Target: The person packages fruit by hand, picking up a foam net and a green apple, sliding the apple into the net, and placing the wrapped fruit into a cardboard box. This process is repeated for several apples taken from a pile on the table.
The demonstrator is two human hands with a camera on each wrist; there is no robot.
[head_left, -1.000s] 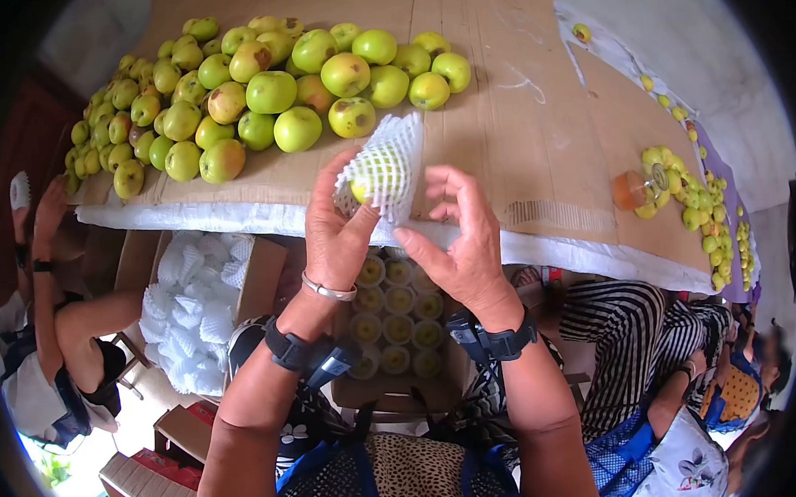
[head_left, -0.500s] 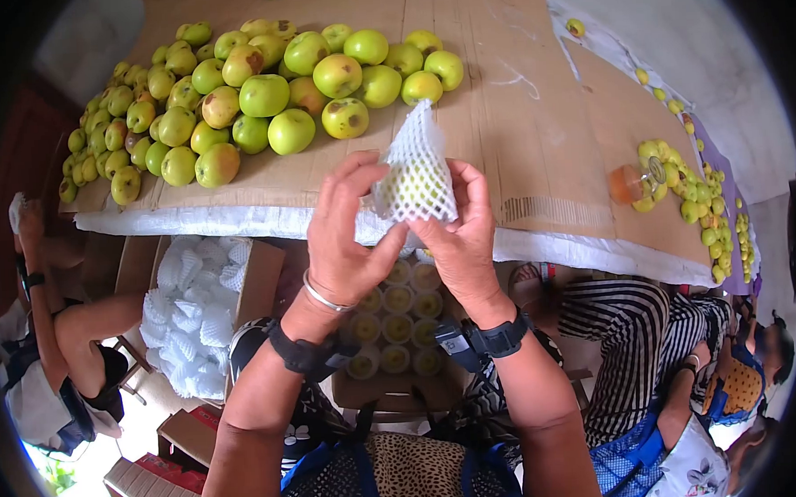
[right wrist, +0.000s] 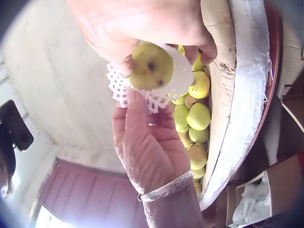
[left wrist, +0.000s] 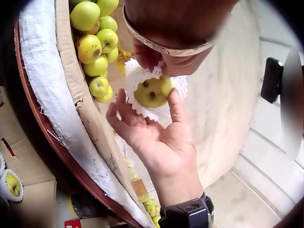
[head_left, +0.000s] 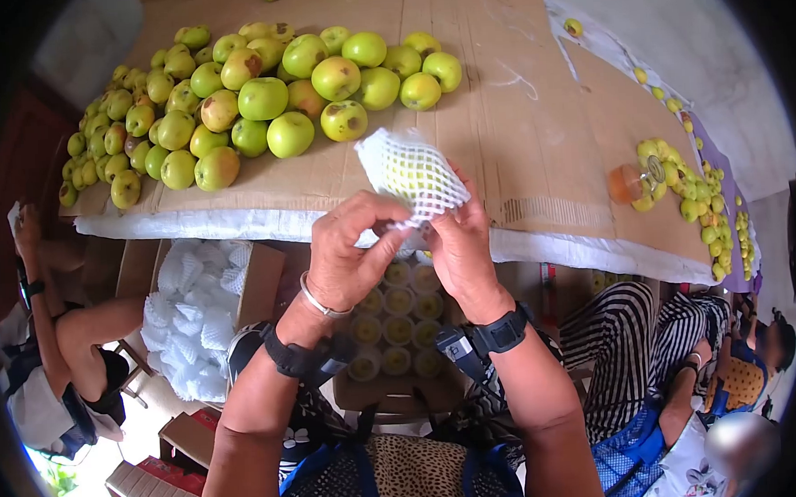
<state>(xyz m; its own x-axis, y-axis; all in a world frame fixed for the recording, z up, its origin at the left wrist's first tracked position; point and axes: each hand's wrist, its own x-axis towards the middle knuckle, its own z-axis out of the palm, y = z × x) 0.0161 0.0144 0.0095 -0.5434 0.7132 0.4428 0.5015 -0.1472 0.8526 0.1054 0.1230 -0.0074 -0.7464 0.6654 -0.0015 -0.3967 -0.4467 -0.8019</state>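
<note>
Pinching the open rim of the white foam net (head_left: 417, 178) between thumb and fingers, the left hand (head_left: 343, 255) holds its fingertips close together, while the right hand (head_left: 462, 256) curls round the other side of the net with its thumb near that rim. Between the fingers of both hands lies a yellow-green apple (left wrist: 151, 93), inside the net, its dark-centred end and a brown spot facing out of the opening. Just behind the fingers are a pale bangle (head_left: 322, 301) on the left wrist and, farther down the forearms, a black strap (head_left: 287, 353) on the left and another black strap (head_left: 504, 330) on the right. Below the fingers, under the edge of the table, a box of net-wrapped apples (head_left: 396, 306) shows rows of fruit. Ahead of the fingers spreads brown cardboard (head_left: 535, 131), edged in white wrapping (head_left: 237, 222); on it, ahead and to their left, sits a large heap of apples (head_left: 263, 99), green and yellow, some blotched brown or red. Lower left of the fingers stands a carton of white foam nets (head_left: 195, 311). Well to their right is a jar (head_left: 628, 185) with orange contents, beside a smaller group of apples (head_left: 691, 202). A seated person (head_left: 74, 351) is at the far left, and another in striped trousers (head_left: 617, 332) at the right.
</note>
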